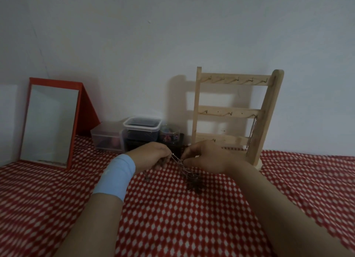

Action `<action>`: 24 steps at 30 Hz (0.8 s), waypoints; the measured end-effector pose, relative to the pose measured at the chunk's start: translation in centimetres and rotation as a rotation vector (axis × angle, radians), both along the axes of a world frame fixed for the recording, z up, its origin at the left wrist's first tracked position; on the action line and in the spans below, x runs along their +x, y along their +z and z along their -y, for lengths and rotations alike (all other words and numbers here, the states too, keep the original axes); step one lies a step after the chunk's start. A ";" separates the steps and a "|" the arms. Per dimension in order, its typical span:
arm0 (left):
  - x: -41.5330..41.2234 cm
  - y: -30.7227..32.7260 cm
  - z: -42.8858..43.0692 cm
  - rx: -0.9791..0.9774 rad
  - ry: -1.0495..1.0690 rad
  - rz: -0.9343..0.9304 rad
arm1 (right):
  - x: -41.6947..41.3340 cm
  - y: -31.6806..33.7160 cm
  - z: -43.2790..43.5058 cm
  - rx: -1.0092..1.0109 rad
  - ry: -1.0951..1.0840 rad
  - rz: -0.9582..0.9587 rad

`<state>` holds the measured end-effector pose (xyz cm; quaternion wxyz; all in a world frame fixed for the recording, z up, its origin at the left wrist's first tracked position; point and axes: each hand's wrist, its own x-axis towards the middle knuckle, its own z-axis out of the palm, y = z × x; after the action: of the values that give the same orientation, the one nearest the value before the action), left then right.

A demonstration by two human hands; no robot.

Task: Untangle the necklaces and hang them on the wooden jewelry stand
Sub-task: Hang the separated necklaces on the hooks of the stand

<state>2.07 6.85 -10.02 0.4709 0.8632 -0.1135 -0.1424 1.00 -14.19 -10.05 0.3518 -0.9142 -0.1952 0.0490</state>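
In the head view, the left hand (151, 155) and right hand (204, 156) each pinch the tangled necklaces (184, 169), a thin silvery clump trailing nearward onto the red-patterned cloth (172, 228), with the wooden jewelry stand (233, 110) just behind the nearer right hand, one hung chain (253, 130) on it.

Back edge: lined by mirror (48, 122), boxes (142, 130), stand (230, 110).
Stand front: barred by left hand (153, 154), right hand (205, 156), necklaces (185, 169).
Front worktop (172, 218): left open.

The necklaces (189, 177) lie in front of me on the cloth (172, 218). Behind them sit boxes (141, 129), mirror (50, 122) on their left, jewelry stand (230, 110) on their right.
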 end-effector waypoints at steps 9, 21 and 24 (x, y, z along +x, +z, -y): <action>-0.4 1.0 0.0 0.105 0.046 0.114 | -0.3 0.0 -0.4 0.149 0.004 -0.122; -0.7 2.2 0.0 0.258 0.013 0.246 | -0.4 0.2 -0.5 0.219 -0.043 0.019; -0.7 2.1 0.0 0.308 -0.013 0.222 | -0.6 0.3 -0.9 0.282 -0.061 0.040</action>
<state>1.33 6.81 -7.91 0.3168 0.9348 -0.1471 -0.0650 0.40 -13.32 -9.77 0.4741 -0.8620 -0.1792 -0.0076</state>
